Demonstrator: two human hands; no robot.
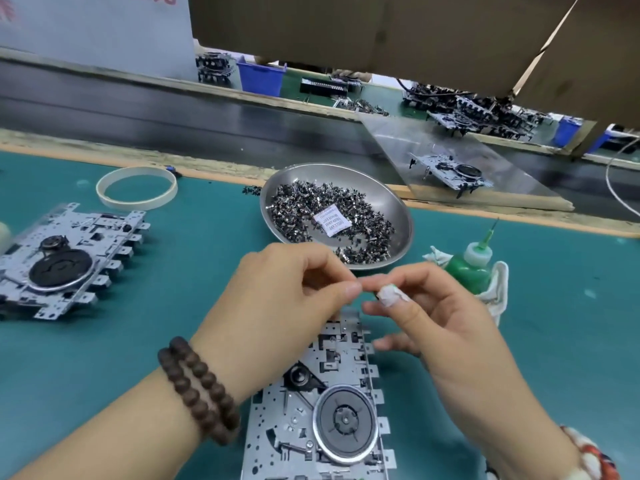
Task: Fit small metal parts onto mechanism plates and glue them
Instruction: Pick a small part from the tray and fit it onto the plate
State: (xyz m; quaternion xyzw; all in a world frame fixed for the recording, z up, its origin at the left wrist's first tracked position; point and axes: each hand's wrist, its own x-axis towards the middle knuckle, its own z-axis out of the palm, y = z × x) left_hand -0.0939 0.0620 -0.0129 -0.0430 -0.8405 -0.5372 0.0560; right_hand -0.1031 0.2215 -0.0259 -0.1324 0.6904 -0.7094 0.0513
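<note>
A metal mechanism plate [332, 420] with a black flywheel lies on the green mat right below my hands. My left hand [287, 299] and my right hand [426, 313] meet fingertip to fingertip above its far end, pinching something tiny between them; the part itself is hidden by the fingers. My right thumb tip is wrapped in white tape. A steel dish [394, 206] full of small dark metal parts stands just beyond the hands. A green glue bottle [474, 261] with a needle tip rests on a white cloth to the right.
A second mechanism plate [65, 258] lies at the left. A white ring [136, 187] sits behind it. A dark conveyor belt [173, 112] runs along the far side, carrying another plate [453, 171]. Cardboard [381, 32] hangs overhead.
</note>
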